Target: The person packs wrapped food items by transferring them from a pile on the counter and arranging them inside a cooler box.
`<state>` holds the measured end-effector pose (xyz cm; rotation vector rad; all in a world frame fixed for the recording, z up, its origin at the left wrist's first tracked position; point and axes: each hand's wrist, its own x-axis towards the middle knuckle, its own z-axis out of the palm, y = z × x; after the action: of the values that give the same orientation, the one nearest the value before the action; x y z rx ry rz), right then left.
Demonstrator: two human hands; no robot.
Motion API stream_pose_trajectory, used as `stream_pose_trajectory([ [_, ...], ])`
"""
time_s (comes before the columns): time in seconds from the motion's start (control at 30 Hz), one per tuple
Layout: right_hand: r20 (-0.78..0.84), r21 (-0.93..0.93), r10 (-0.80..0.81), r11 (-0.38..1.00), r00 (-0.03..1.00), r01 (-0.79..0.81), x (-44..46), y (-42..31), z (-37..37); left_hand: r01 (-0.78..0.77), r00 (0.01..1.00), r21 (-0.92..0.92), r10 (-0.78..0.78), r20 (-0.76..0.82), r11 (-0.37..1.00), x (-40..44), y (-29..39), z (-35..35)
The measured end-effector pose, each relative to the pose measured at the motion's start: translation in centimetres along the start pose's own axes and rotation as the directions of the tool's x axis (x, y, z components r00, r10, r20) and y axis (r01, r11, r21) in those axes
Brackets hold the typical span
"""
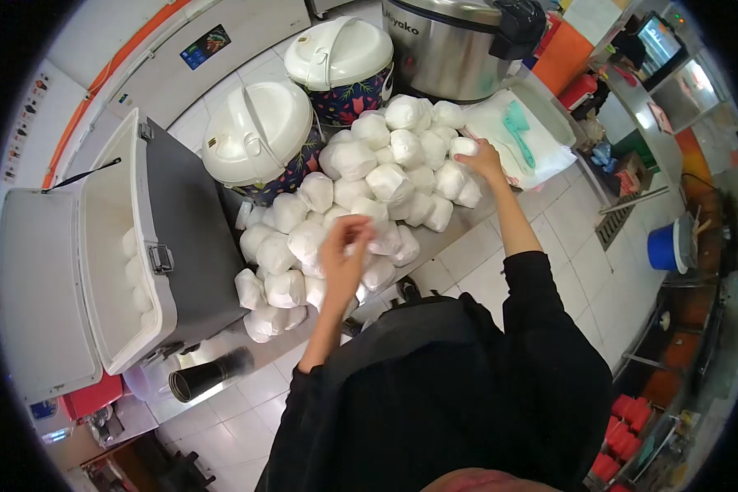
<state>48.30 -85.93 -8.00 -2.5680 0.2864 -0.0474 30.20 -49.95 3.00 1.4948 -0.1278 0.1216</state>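
A large pile of round packets wrapped in white covers the middle of the steel counter; their contents are hidden. At the pile's right end, the fingers of my right hand are closed over one white packet. My left hand is over the front middle of the pile, with its fingers bent. Motion blurs those fingers, and I cannot tell whether they hold anything.
An open grey cooler box at left has white packets inside. Two flower-patterned rice containers and a steel rice cooker stand behind the pile. White cloth with a green cloth lies at right. A black tumbler lies front left.
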Motion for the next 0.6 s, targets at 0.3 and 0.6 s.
stream_pose_trajectory([
  [0.3, 0.121, 0.641, -0.136, 0.767, 0.983, 0.027, -5.1, -6.4, -6.1, 0.032, 0.996, 0.031, -0.035, 0.077, 0.999, 4.3, -2.5, 10.2],
  [0.6, 0.230, 0.382, -0.125, 0.924, 0.965, 0.028, 2.8, -16.5, -3.8, 0.254, 0.936, -0.534, -0.344, -0.075, 0.806, 3.5, -1.3, 7.1],
])
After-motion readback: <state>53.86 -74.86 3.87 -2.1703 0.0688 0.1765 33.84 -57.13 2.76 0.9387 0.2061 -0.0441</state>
